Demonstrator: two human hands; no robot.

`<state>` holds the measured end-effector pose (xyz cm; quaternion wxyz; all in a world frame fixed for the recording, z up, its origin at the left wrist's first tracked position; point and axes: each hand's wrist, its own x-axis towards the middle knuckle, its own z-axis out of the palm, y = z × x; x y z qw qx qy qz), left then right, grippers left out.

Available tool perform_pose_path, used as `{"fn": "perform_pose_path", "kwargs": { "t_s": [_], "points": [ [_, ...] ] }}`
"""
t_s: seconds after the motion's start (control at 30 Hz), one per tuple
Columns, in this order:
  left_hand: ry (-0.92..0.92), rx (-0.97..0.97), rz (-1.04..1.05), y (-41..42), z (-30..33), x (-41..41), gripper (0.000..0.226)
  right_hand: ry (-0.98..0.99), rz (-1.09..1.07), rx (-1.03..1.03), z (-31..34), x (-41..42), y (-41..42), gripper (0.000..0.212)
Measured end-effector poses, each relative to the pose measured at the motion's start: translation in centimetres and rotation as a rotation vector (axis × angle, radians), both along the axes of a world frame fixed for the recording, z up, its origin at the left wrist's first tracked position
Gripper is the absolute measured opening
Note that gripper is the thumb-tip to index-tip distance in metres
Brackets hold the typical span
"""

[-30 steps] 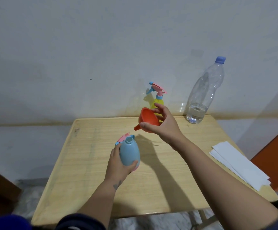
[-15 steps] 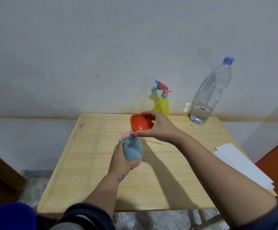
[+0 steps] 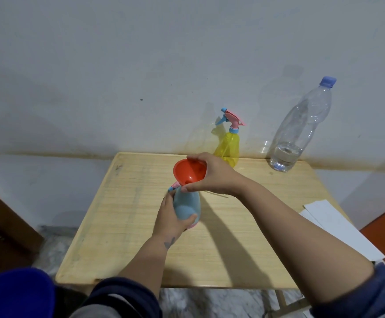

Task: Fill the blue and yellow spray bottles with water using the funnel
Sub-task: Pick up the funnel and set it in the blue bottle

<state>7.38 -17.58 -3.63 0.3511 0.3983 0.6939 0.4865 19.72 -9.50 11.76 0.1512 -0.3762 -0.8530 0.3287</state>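
Funnel seating on the blue spray bottle, ahead of pouring.

The left hand (image 3: 170,220) wraps its fingers and thumb round the body of the blue spray bottle (image 3: 186,206), holding it upright near the middle of the wooden table (image 3: 122,216), evidently to steady the neck. The right hand (image 3: 212,175) pinches the rim of the red funnel (image 3: 189,171) between thumb and fingers, its spout at the bottle mouth; whether it is fully seated cannot be told. A pink and blue spray head (image 3: 175,186) lies just behind the bottle, apparently removed. The yellow spray bottle (image 3: 229,145), head fitted, and the clear water bottle (image 3: 301,129), capped and mostly empty, stand at the back edge, well apart.
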Motion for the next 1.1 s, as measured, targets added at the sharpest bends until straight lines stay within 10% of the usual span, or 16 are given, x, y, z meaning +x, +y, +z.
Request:
{"fn": "perform_pose_path", "kwargs": {
  "t_s": [0.6,1.1],
  "points": [
    [0.098,0.006,-0.016,0.0,0.5,0.1,0.085,0.114,-0.091,-0.034,-1.8,0.0,-1.2,0.086],
    [0.112,0.039,-0.083,-0.8,1.5,-0.1,0.096,0.244,-0.373,-0.231,-5.3,6.4,-1.0,0.038]
  ]
}}
